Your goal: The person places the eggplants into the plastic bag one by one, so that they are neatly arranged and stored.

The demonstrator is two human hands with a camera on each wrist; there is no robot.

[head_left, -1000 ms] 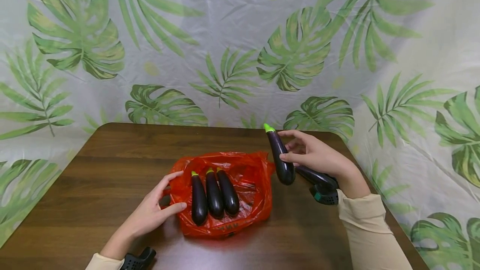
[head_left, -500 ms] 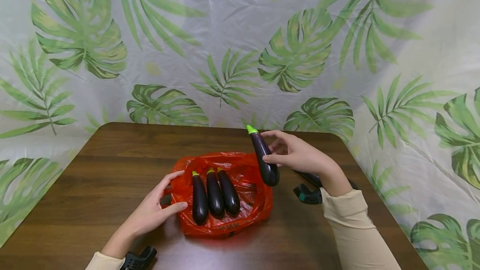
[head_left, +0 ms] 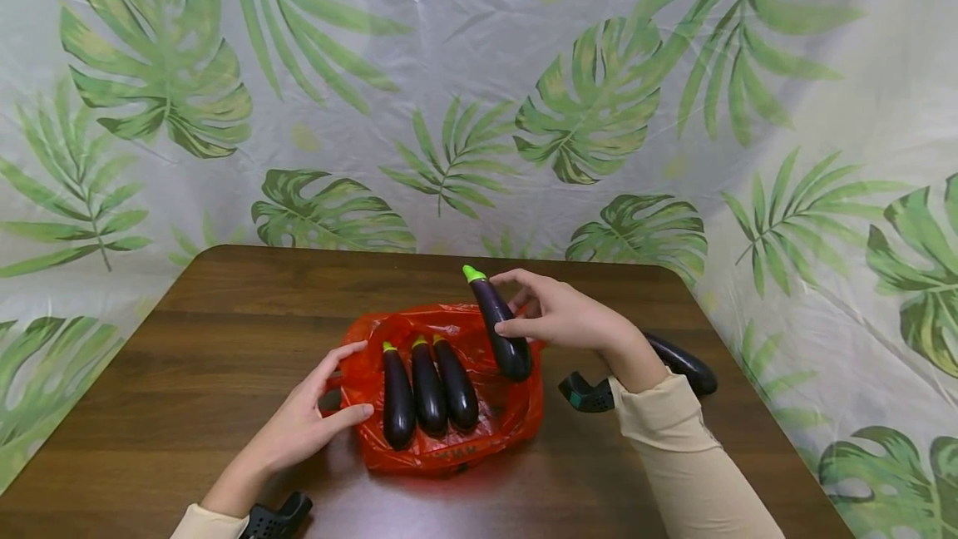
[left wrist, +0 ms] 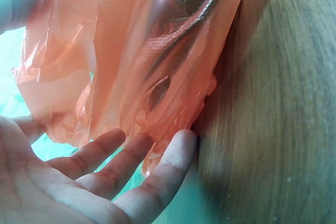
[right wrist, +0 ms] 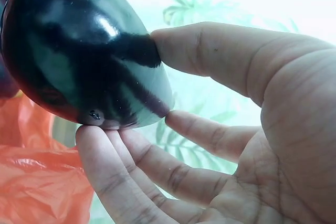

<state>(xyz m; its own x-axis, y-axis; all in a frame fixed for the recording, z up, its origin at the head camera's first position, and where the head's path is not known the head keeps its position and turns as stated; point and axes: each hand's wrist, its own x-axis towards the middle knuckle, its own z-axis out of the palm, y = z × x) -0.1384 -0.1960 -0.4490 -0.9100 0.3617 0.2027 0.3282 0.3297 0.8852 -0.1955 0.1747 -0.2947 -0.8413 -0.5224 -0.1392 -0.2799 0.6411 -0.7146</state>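
Observation:
My right hand (head_left: 569, 316) pinches an eggplant (head_left: 494, 318) between thumb and fingertips, tilted with its bright green stem end up and away, over the right part of a red plastic bag (head_left: 516, 431). From the right wrist, the glossy rounded end of that eggplant (right wrist: 79, 51) fills the upper left. Three more eggplants (head_left: 429, 389) lie side by side in the bag's left half, stems pointing away. Spread at the bag's left side, my left hand (head_left: 303, 414) touches it with fairly straight fingers (left wrist: 152, 182); its thumb lies by the near left rim.
Another dark eggplant (head_left: 684, 364) lies on the brown wooden table (head_left: 247, 314) to the right, partly hidden behind my right wrist. A leaf-patterned cloth (head_left: 464, 65) hangs behind the table's far edge. Each wrist carries a black device (head_left: 587, 393).
My right hand has carried the eggplant leftward, from beside the bag to over its right part. The eggplant on the table shows more now. My left hand and the bag stay put.

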